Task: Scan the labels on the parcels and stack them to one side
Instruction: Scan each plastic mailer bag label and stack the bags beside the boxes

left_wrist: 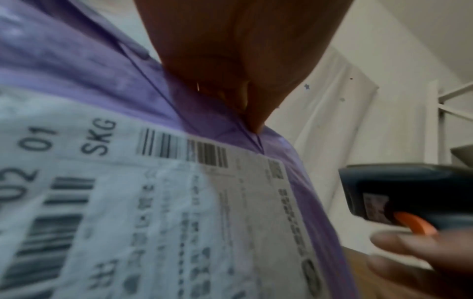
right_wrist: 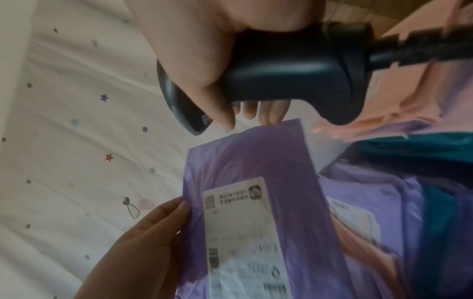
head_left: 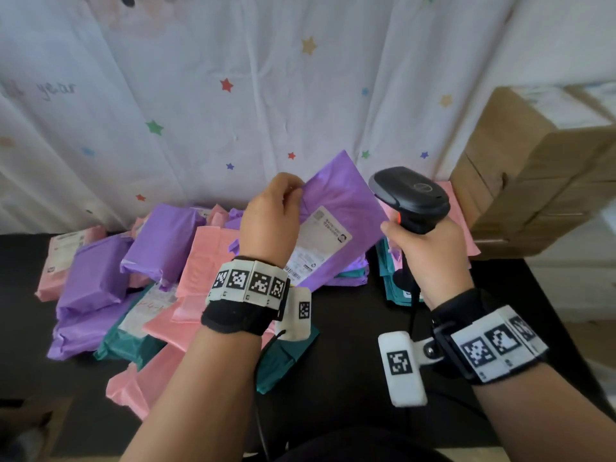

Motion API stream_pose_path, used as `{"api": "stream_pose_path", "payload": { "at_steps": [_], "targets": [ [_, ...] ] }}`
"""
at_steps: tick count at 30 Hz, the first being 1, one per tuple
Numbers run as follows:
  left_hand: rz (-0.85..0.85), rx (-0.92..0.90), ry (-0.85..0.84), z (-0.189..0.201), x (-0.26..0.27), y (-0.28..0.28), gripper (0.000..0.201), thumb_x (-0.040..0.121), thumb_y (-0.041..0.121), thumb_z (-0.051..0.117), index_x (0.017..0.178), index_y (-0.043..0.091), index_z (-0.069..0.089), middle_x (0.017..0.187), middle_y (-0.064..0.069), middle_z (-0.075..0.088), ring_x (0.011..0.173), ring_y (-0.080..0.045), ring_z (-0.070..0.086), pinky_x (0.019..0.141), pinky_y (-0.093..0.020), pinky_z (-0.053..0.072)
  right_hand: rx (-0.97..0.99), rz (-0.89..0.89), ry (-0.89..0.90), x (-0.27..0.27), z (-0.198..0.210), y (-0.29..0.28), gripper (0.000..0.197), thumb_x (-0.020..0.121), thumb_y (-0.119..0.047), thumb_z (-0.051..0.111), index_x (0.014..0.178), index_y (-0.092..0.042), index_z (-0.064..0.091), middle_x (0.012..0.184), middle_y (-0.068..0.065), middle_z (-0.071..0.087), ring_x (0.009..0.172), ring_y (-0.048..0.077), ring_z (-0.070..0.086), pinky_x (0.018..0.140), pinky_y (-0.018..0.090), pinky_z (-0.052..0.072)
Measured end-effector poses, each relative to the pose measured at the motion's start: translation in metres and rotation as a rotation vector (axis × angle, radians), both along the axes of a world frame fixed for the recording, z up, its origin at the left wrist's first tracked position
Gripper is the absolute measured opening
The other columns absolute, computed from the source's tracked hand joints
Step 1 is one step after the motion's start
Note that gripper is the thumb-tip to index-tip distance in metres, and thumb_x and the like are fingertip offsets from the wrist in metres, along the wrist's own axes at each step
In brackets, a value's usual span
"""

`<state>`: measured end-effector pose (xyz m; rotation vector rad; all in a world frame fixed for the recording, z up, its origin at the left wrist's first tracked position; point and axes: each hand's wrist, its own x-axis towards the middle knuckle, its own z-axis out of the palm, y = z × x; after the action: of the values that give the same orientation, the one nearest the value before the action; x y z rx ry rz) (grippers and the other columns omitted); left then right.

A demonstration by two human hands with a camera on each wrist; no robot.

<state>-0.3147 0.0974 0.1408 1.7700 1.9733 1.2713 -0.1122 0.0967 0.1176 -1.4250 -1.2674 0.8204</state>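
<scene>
My left hand [head_left: 278,208] pinches the left edge of a purple parcel [head_left: 343,191] and holds it tilted up above the pile. Its white shipping label [head_left: 318,245] with barcodes faces me and fills the left wrist view [left_wrist: 153,212]. My right hand [head_left: 426,258] grips the handle of a black barcode scanner [head_left: 411,195] with an orange trigger [left_wrist: 414,222], just right of the parcel. In the right wrist view the scanner [right_wrist: 294,74] sits above the purple parcel [right_wrist: 250,157], head toward the label [right_wrist: 243,232].
A heap of purple, pink and teal parcels [head_left: 140,278] covers the black table [head_left: 26,328] at left and centre. More teal and pink parcels [head_left: 393,281] lie under the scanner. Cardboard boxes [head_left: 533,175] stand at the right. A star-printed curtain [head_left: 233,95] hangs behind.
</scene>
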Motion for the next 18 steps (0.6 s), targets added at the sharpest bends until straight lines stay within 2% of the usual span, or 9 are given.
{"api": "stream_pose_path", "payload": {
  "at_steps": [2, 3, 6, 9, 11, 13, 14, 16, 18],
  "targets": [
    [-0.075, -0.055, 0.069, 0.002, 0.010, 0.001, 0.014, 0.095, 0.018, 0.052, 0.103, 0.016, 0.063, 0.088, -0.002, 0.069, 0.084, -0.025, 0.063, 0.069, -0.029, 0.041, 0.039, 0.007, -0.072, 0.007, 0.011, 0.002, 0.013, 0.080, -0.014, 0.077, 0.080, -0.018, 0.064, 0.073, -0.010, 0.066, 0.070, -0.008, 0.061, 0.066, 0.013, 0.044],
    [-0.120, -0.074, 0.122, 0.002, 0.015, 0.001, 0.014, 0.094, 0.018, 0.052, 0.102, 0.018, 0.063, 0.088, -0.002, 0.069, 0.083, -0.025, 0.062, 0.070, -0.031, 0.042, 0.047, 0.014, -0.100, 0.010, 0.016, 0.003, 0.014, 0.080, -0.014, 0.077, 0.083, -0.019, 0.064, 0.075, -0.011, 0.066, 0.072, -0.007, 0.060, 0.067, 0.013, 0.044],
    [-0.269, -0.091, 0.298, 0.004, 0.029, 0.000, 0.013, 0.093, 0.018, 0.053, 0.100, 0.017, 0.064, 0.085, -0.005, 0.070, 0.080, -0.029, 0.063, 0.071, -0.036, 0.044, 0.018, 0.052, -0.149, 0.016, 0.024, 0.003, 0.016, 0.081, -0.011, 0.076, 0.094, -0.008, 0.066, 0.085, 0.006, 0.070, 0.083, 0.015, 0.064, 0.077, 0.030, 0.050],
    [-0.354, -0.075, 0.367, 0.007, 0.042, 0.003, 0.015, 0.092, 0.018, 0.055, 0.099, 0.016, 0.068, 0.083, -0.008, 0.071, 0.081, -0.033, 0.063, 0.076, -0.039, 0.046, -0.029, 0.097, -0.188, 0.019, 0.021, 0.005, 0.015, 0.081, -0.004, 0.071, 0.096, -0.001, 0.067, 0.082, 0.014, 0.068, 0.082, 0.027, 0.064, 0.072, 0.032, 0.049],
    [-0.342, -0.067, 0.370, 0.007, 0.050, 0.006, 0.015, 0.092, 0.020, 0.057, 0.099, 0.018, 0.069, 0.084, -0.008, 0.070, 0.083, -0.032, 0.061, 0.080, -0.039, 0.044, -0.055, 0.065, -0.207, 0.019, 0.015, 0.004, 0.011, 0.081, 0.000, 0.068, 0.091, -0.001, 0.065, 0.076, 0.011, 0.062, 0.075, 0.027, 0.059, 0.069, 0.027, 0.041],
    [-0.298, -0.008, 0.383, 0.004, 0.056, 0.007, 0.013, 0.089, 0.019, 0.061, 0.097, 0.016, 0.070, 0.086, -0.006, 0.070, 0.088, -0.031, 0.060, 0.084, -0.038, 0.041, -0.073, 0.010, -0.190, 0.022, 0.010, 0.003, 0.010, 0.081, 0.001, 0.066, 0.087, -0.007, 0.062, 0.073, 0.007, 0.060, 0.072, 0.023, 0.056, 0.069, 0.025, 0.038],
    [-0.257, 0.037, 0.385, 0.001, 0.059, 0.006, 0.013, 0.086, 0.017, 0.063, 0.097, 0.015, 0.070, 0.091, -0.004, 0.070, 0.092, -0.030, 0.060, 0.087, -0.038, 0.040, -0.076, -0.026, -0.173, 0.024, 0.007, 0.002, 0.014, 0.081, 0.001, 0.066, 0.083, -0.011, 0.061, 0.071, 0.004, 0.060, 0.068, 0.020, 0.056, 0.065, 0.025, 0.038],
    [-0.147, 0.076, 0.356, -0.009, 0.063, 0.006, 0.023, 0.084, 0.014, 0.065, 0.107, 0.012, 0.067, 0.108, -0.005, 0.066, 0.102, -0.030, 0.057, 0.090, -0.038, 0.039, -0.069, -0.100, -0.117, 0.030, 0.005, 0.004, 0.019, 0.079, 0.002, 0.064, 0.074, -0.015, 0.056, 0.063, 0.001, 0.057, 0.058, 0.012, 0.052, 0.056, 0.024, 0.037],
    [-0.069, -0.044, 0.253, -0.025, 0.065, 0.007, 0.031, 0.087, 0.017, 0.063, 0.117, 0.010, 0.060, 0.118, -0.009, 0.060, 0.109, -0.031, 0.052, 0.093, -0.038, 0.038, -0.046, -0.156, -0.049, 0.035, 0.005, 0.006, 0.015, 0.076, 0.001, 0.064, 0.070, -0.010, 0.057, 0.059, 0.003, 0.055, 0.054, 0.013, 0.046, 0.055, 0.025, 0.037]
  ]
}}
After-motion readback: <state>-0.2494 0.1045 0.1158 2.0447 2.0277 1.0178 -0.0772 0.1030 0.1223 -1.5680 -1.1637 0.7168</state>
